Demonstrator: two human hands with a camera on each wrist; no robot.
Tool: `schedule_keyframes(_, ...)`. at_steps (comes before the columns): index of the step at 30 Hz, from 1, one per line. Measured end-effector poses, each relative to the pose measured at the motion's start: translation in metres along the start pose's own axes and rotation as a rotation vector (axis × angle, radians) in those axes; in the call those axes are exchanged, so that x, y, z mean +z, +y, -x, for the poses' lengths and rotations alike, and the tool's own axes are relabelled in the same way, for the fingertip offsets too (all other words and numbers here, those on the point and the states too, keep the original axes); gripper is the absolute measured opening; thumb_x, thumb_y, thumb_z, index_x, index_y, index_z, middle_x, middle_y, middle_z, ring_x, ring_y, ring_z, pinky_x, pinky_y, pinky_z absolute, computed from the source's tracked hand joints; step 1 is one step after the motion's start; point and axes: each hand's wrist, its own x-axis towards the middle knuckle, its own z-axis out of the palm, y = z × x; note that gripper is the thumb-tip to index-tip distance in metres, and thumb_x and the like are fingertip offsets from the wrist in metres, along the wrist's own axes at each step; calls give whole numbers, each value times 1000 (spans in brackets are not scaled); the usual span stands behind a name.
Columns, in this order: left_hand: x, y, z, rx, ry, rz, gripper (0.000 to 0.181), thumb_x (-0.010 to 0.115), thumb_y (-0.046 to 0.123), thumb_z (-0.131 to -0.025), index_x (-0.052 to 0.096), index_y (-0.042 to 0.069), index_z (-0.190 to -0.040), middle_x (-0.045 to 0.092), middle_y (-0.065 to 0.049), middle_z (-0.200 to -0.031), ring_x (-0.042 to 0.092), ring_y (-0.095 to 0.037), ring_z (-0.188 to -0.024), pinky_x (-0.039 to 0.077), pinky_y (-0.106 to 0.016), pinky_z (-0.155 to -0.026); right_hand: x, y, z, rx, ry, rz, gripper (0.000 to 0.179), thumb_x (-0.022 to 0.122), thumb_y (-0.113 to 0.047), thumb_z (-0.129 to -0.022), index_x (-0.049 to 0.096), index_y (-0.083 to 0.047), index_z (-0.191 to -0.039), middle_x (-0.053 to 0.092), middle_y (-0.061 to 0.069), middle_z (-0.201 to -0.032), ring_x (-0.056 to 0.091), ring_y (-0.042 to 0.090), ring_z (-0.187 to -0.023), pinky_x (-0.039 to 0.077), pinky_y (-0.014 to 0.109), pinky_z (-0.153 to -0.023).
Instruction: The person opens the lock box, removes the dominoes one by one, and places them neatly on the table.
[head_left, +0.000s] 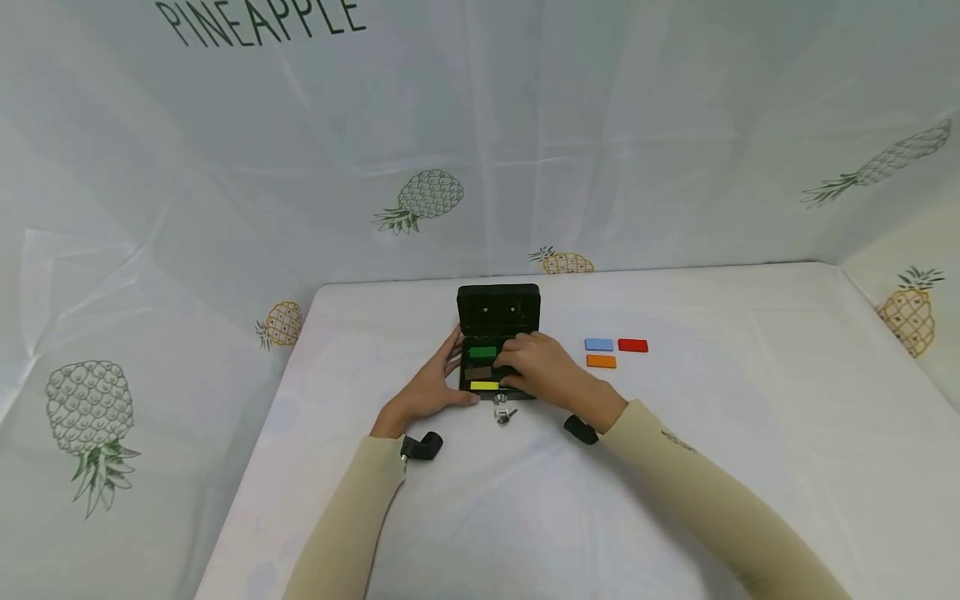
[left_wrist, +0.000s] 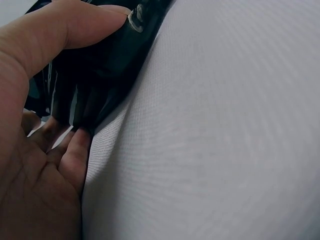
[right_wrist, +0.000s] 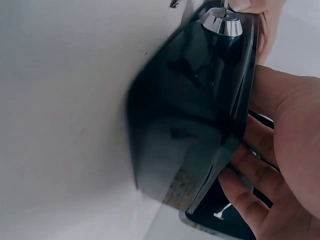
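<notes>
A black metal cash box [head_left: 498, 296] stands on the table with its lid raised. Inside its left half lie a green block [head_left: 482, 352], a brown block [head_left: 477, 373] and a yellow block [head_left: 484, 386]. My left hand [head_left: 427, 385] rests against the box's left side, fingers extended along it and thumb at the front near the lock. Over the right half, my right hand [head_left: 538, 365] reaches in with bent fingers. Its fingertips are hidden below the rim, so I cannot tell whether they hold something. Keys [head_left: 504, 413] hang at the front lock [right_wrist: 222, 21].
Right of the box, a blue block [head_left: 598, 344], a red block [head_left: 633, 345] and an orange block [head_left: 601, 361] lie on the white-covered table [head_left: 750, 433]. Behind it hangs a pale curtain [head_left: 660, 150] with pineapple prints.
</notes>
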Motion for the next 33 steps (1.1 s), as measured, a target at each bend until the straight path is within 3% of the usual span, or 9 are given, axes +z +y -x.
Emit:
schedule_keyframes(14, -1, -1, -1, 12, -8, 19, 125, 87, 2, -86, -3, 14, -171, 17, -15, -175, 22, -31, -161, 29, -42, -131, 5, -5, -18, 11, -138, -7, 23, 86, -24, -92, 82, -16, -113, 78, 1, -111, 69, 22, -105, 60, 43, -96)
schedule_keyframes(33, 0, 2, 0, -8, 3, 18, 124, 86, 0, -85, -3, 12, -171, 16, -17, -175, 22, -32, -161, 28, -41, -132, 10, -1, -23, 43, -143, -72, 19, 87, -22, -90, 82, -14, -107, 77, 2, -107, 70, 23, -103, 61, 45, -95)
